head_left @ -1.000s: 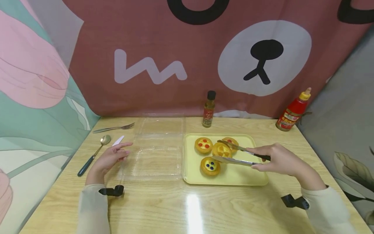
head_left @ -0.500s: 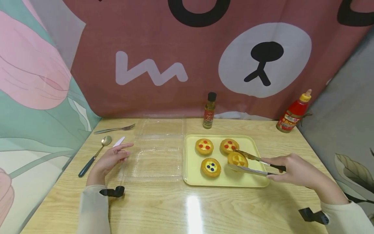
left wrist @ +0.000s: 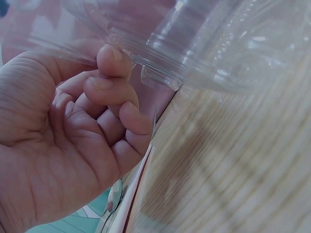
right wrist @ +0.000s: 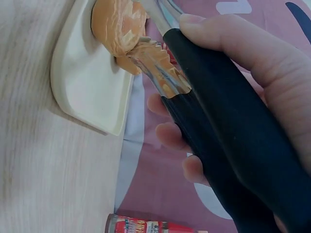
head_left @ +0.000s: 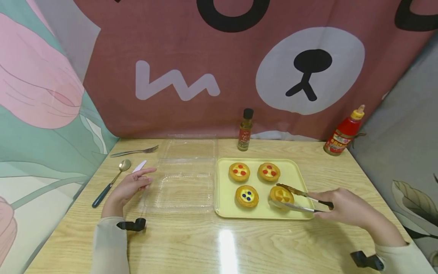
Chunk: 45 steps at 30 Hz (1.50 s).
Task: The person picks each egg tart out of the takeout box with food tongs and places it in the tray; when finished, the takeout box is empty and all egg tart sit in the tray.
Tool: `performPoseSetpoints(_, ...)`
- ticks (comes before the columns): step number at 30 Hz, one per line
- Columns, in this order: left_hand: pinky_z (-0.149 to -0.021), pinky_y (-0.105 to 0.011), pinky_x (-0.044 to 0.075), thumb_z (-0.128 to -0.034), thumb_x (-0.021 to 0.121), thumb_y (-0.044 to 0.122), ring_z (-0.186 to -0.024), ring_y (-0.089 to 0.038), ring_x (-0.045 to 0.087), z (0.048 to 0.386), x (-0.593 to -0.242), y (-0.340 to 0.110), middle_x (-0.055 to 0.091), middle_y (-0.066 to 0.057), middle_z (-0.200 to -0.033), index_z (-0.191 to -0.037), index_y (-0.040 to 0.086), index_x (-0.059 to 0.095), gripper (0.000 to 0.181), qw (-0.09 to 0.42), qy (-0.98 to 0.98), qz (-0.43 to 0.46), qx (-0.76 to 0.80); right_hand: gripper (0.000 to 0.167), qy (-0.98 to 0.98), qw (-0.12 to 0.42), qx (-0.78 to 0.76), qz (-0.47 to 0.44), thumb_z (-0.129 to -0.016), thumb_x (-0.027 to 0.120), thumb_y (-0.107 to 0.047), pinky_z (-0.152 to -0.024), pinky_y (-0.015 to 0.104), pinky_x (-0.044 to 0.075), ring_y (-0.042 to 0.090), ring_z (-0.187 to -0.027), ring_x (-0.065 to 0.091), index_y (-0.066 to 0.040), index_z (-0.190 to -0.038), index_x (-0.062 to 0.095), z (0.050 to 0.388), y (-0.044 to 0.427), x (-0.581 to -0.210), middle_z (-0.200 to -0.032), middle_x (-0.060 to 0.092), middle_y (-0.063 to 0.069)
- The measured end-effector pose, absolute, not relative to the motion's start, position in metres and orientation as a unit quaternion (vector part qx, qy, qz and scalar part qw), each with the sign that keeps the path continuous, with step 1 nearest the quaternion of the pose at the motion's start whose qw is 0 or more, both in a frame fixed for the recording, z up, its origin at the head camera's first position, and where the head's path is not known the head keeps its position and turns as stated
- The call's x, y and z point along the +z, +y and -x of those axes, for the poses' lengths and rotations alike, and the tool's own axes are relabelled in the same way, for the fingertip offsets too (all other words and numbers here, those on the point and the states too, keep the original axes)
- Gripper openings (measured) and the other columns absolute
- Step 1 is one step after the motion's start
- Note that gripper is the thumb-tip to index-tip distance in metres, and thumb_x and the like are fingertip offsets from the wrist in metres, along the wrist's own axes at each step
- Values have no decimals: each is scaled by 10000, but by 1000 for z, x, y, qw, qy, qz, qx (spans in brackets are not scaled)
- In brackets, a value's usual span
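My right hand [head_left: 345, 207] holds black-handled metal tongs [head_left: 301, 208], with thumb and fingers around the handles [right wrist: 218, 102] in the right wrist view. The tongs' arms lie on either side of a tart with orange wedge-shaped topping [head_left: 282, 194], at the front right of the yellow tray [head_left: 222, 203]. Also on the tray are two tarts with red dots, one at back left [head_left: 239, 172] and one at back right [head_left: 268, 172], and a blue-dotted tart [head_left: 246, 196] at front left. My left hand [head_left: 128, 186], fingers loosely bent, is at the left edge of an opened clear plastic box [head_left: 186, 190].
A fork [head_left: 135, 151], a spoon [head_left: 116, 177] and a partly hidden knife [head_left: 139, 166] lie at the left. Behind the tray stands a small dark-capped bottle [head_left: 244, 131]. A red sauce bottle [head_left: 343, 133] is at the back right corner.
The tongs have carried the orange-topped tart from among the other tarts rightward and toward the front right of the tray. My left hand has hardly moved.
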<state>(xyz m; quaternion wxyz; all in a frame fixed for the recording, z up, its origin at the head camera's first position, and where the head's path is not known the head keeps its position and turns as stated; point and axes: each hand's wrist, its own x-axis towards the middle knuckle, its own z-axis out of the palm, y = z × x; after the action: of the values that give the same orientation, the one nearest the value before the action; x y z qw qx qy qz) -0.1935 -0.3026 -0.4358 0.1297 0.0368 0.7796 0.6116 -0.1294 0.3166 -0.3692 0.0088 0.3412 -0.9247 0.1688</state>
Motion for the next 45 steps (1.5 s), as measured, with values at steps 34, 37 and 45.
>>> performPoseSetpoints(34, -613, -228, 436, -968, 539, 120, -659, -77, 500, 194, -439, -303, 529, 55, -683, -1419, -46, 359, 514, 129, 772, -38, 622, 556, -948, 34, 201, -243, -731, 813, -319, -458, 193, 333, -51, -495, 316, -111, -1220, 648, 114, 323, -378, -686, 509, -160)
performPoseSetpoints(37, -614, -230, 435, -968, 537, 114, -657, -73, 499, 194, -440, -303, 531, 47, -688, -1418, -47, 358, 511, 131, 770, -38, 623, 557, -948, 53, 200, -240, -724, 819, -316, -434, 192, 310, -52, -468, 291, -136, -1223, 648, 112, 329, -378, -611, 371, -187)
performPoseSetpoints(45, -607, -225, 429, -968, 529, 99, -651, -67, 497, 194, -438, -303, 531, 44, -683, -1416, -43, 365, 498, 129, 771, -32, 623, 563, -948, 102, 207, -217, -690, 845, -249, -452, 207, 318, -40, -481, 327, -90, -1198, 661, 112, 342, -377, -684, 535, -148)
